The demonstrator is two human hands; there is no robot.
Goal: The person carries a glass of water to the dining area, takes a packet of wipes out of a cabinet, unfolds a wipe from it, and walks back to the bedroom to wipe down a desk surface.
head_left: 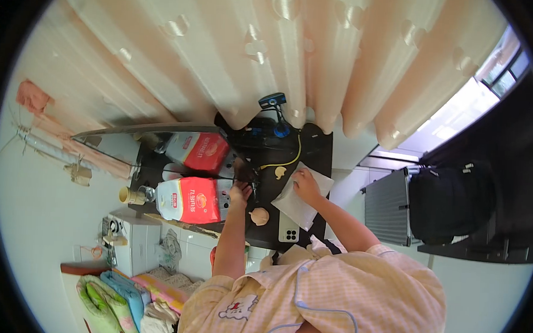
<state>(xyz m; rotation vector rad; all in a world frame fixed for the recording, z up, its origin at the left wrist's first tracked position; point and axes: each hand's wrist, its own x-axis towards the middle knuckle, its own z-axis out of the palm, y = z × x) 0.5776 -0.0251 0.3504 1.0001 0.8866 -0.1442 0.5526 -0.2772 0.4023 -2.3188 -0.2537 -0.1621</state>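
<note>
My left hand [240, 193] reaches over the dark desk [265, 193], between the red and white package [189, 199] and a small black object [255, 184] that I cannot make out. Its fingers look apart, with nothing visible in them. Curled fingers of my right hand [305, 185] grip the upper part of a flat white pouch [300, 205], which lies slanted on the desk. Below the pouch, partly covered by it, is a pale phone [289, 229] with a dark camera block. A round beige object [259, 216] sits between my hands, and a small yellowish piece [280, 173] lies farther back.
A dark glossy screen [116, 145] at the left mirrors the package. Behind stands a blue and black device [277, 110] with a yellow cable [297, 150]. A cup [128, 195] and a glass jar [147, 193] stand left; a grey suitcase [387, 207] is right.
</note>
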